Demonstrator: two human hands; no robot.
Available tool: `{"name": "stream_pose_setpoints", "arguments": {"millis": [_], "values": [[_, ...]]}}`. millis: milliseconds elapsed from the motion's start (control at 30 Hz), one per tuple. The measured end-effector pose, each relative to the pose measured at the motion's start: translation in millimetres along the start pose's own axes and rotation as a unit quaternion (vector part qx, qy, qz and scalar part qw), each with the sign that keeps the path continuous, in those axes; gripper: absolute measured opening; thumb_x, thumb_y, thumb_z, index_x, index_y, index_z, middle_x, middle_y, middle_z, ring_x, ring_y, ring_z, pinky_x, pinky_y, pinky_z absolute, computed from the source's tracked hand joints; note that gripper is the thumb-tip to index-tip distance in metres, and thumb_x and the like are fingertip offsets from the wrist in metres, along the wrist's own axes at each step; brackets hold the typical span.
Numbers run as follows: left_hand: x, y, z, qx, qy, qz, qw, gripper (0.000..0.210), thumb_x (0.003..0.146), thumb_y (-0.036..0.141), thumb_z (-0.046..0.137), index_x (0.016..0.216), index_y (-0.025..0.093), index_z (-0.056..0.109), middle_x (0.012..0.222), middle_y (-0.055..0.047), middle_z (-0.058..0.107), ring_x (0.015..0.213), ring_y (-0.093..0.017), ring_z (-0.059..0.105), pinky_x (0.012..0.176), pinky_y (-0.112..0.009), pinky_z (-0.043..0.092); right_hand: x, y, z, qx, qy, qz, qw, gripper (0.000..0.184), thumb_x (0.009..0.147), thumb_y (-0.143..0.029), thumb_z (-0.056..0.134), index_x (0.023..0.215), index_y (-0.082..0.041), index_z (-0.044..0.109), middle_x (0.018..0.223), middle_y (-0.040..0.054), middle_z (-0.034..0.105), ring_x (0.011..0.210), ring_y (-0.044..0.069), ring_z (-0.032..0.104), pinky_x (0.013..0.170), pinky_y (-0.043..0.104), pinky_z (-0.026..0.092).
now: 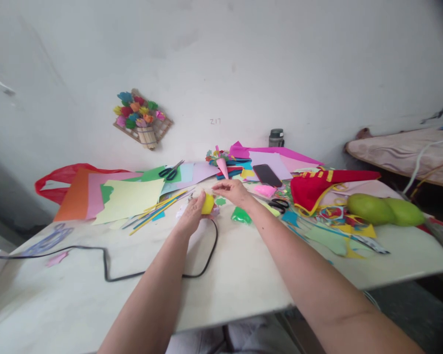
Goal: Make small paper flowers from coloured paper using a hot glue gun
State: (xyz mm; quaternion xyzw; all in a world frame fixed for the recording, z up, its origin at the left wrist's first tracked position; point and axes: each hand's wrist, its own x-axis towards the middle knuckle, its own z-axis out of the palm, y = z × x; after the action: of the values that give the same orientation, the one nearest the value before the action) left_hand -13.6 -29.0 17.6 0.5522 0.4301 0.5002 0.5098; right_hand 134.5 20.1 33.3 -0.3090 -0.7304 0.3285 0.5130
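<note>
My left hand (pixel 194 212) is closed around a small yellow piece (pixel 207 204) near the middle of the table. Its exact kind is hard to make out. Just to the right, my right hand (pixel 234 192) has its fingers pinched together close to the yellow piece; what they hold, if anything, is too small to see. A black cord (pixel 215 241) runs up to a spot just under the left hand, where its end is hidden. A green flower-shaped cutout (pixel 220 201) and a shiny green packet (pixel 241 215) lie below the right hand.
Coloured paper sheets (pixel 131 199), paper strips (pixel 158 211) and scissors (pixel 172 170) lie left. A phone (pixel 267 175), black-handled scissors (pixel 279 204), red cloth (pixel 310 191), green fruits (pixel 371 209) and scraps (pixel 328 238) lie right. A bottle (pixel 276 138) stands by the wall.
</note>
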Motion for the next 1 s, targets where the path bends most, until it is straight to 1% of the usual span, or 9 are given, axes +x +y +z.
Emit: {"name": "stream_pose_setpoints", "arguments": {"millis": [133, 233, 333, 400, 500, 633, 733, 867, 1000], "values": [[1.7, -1.4, -0.9, 0.01, -0.002, 0.008, 1.0, 0.048, 0.076, 0.056, 0.043, 0.088, 0.012, 0.057, 0.076, -0.009, 0.058, 0.062, -0.013, 0.053, 0.048, -0.022, 0.045, 0.9, 4.8, -0.1, -0.036, -0.006, -0.014, 0.999, 0.014, 0.066, -0.023, 0.063, 0.076, -0.013, 0.065, 0.066, 0.0007, 0.06, 0.054, 0.008, 0.044, 0.053, 0.021, 0.036], [3.0, -2.9, -1.7, 0.029, -0.005, 0.022, 0.999, 0.047, 0.075, 0.056, 0.043, 0.09, 0.013, 0.057, 0.076, -0.007, 0.058, 0.059, -0.011, 0.052, 0.049, -0.022, 0.044, 1.3, 5.4, -1.0, -0.059, -0.005, -0.015, 0.998, 0.016, 0.065, -0.025, 0.064, 0.076, -0.014, 0.064, 0.062, -0.0006, 0.058, 0.052, 0.008, 0.042, 0.051, 0.021, 0.034], [3.0, -2.4, -1.6, 0.051, -0.005, 0.044, 0.998, 0.047, 0.075, 0.056, 0.045, 0.089, 0.013, 0.058, 0.076, -0.006, 0.058, 0.059, -0.011, 0.051, 0.048, -0.021, 0.043, 0.7, 1.7, -3.0, -0.057, -0.015, -0.026, 0.998, 0.012, 0.066, -0.024, 0.063, 0.072, -0.014, 0.061, 0.074, 0.0016, 0.062, 0.056, 0.008, 0.045, 0.054, 0.021, 0.036], [2.6, -1.0, -1.5, 0.071, -0.003, 0.059, 0.996, 0.047, 0.073, 0.056, 0.046, 0.086, 0.013, 0.058, 0.075, -0.005, 0.058, 0.058, -0.01, 0.051, 0.048, -0.02, 0.042, -0.3, -2.1, -4.9, -0.053, -0.03, -0.043, 0.997, 0.009, 0.067, -0.022, 0.061, 0.07, -0.014, 0.06, 0.084, 0.0035, 0.063, 0.06, 0.008, 0.048, 0.057, 0.022, 0.038], [2.3, 0.4, -2.4, 0.107, 0.009, 0.077, 0.991, 0.046, 0.072, 0.056, 0.048, 0.078, 0.012, 0.058, 0.069, -0.004, 0.057, 0.056, -0.01, 0.05, 0.046, -0.019, 0.039, -1.9, -6.9, -8.1, -0.051, -0.051, -0.067, 0.995, 0.006, 0.067, -0.019, 0.06, 0.071, -0.014, 0.06, 0.092, 0.0055, 0.063, 0.064, 0.009, 0.05, 0.061, 0.023, 0.04], [2.7, -0.6, -5.3, 0.123, -0.002, 0.101, 0.987, 0.044, 0.075, 0.054, 0.045, 0.074, 0.012, 0.058, 0.062, -0.001, 0.053, 0.051, -0.008, 0.046, 0.043, -0.019, 0.035, -2.4, -8.0, -9.9, -0.045, -0.07, -0.084, 0.993, 0.004, 0.067, -0.017, 0.06, 0.069, -0.014, 0.062, 0.095, 0.0073, 0.062, 0.071, 0.01, 0.053, 0.064, 0.024, 0.041], [2.6, -1.1, -7.3, 0.127, -0.014, 0.109, 0.986, 0.046, 0.078, 0.054, 0.041, 0.073, 0.011, 0.058, 0.061, -0.002, 0.053, 0.049, -0.008, 0.044, 0.042, -0.019, 0.032, -2.0, -5.6, -8.3, -0.025, -0.08, -0.093, 0.992, 0.007, 0.068, -0.02, 0.06, 0.07, -0.014, 0.065, 0.094, 0.0081, 0.062, 0.076, 0.012, 0.055, 0.067, 0.025, 0.042], [1.7, 0.3, -8.4, 0.124, -0.014, 0.114, 0.986, 0.047, 0.08, 0.053, 0.038, 0.077, 0.011, 0.059, 0.065, -0.004, 0.057, 0.051, -0.009, 0.047, 0.041, -0.02, 0.033, -2.8, -4.1, -6.7, 0.022, -0.086, -0.079, 0.993, 0.012, 0.068, -0.024, 0.06, 0.069, -0.014, 0.066, 0.087, 0.008, 0.063, 0.08, 0.014, 0.057, 0.07, 0.026, 0.043], [0.0, 1.8, -8.4, 0.105, -0.034, 0.07, 0.991, 0.05, 0.079, 0.056, 0.036, 0.084, 0.012, 0.059, 0.065, -0.007, 0.061, 0.051, -0.014, 0.052, 0.038, -0.022, 0.033, -5.7, -9.0, -10.0, 0.003, -0.111, -0.025, 0.994, 0.019, 0.072, -0.027, 0.055, 0.075, -0.011, 0.066, 0.078, 0.0059, 0.064, 0.074, 0.014, 0.056, 0.071, 0.027, 0.042]]}}
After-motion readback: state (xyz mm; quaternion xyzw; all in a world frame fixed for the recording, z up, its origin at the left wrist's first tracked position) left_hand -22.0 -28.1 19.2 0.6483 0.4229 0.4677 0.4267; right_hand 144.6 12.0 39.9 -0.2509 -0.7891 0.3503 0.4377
